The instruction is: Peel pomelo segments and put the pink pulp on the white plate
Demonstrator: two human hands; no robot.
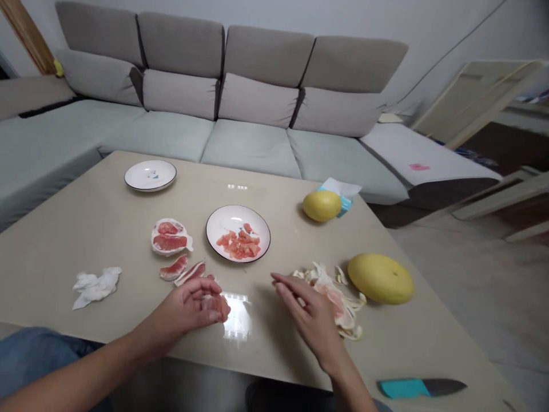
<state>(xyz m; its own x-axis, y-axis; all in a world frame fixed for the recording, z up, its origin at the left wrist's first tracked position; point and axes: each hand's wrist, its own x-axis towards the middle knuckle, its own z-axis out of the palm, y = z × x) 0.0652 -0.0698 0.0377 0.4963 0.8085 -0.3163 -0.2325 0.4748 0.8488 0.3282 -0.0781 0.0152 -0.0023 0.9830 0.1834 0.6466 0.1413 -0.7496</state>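
Two bare hands above a beige worktop (pixel 68 269), seen from the head-worn camera. The left hand (pixel 182 309) is curled, its fingers closed around a piece of pink pomelo flesh (pixel 212 303), which shows at the fingertips. Just ahead of this hand lie two loose pomelo segments (pixel 175 270), and beyond them sits a partly opened pomelo portion (pixel 170 236), its pink flesh set in white pith. Ahead and to the right of the left hand, a white plate with a dark rim (pixel 223 226) carries a heap of broken pink pomelo flesh (pixel 238 245). To the left of the left hand lies a crumpled white tissue (pixel 96 287).

The right hand (pixel 309 317) is apart from the left, cupped palm down with its fingers loosely together, directly beside and partly over a pile of pomelo peel (pixel 343 303). Whether it touches or pinches a scrap of peel cannot be told. To the right of this hand rests a whole yellow pomelo (pixel 381 278). Farther ahead, a smaller yellow pomelo (pixel 321 206) stands against a tissue box (pixel 343 200). Behind and to the right of the right hand, a knife with a teal handle (pixel 422 388) lies near the worktop edge.
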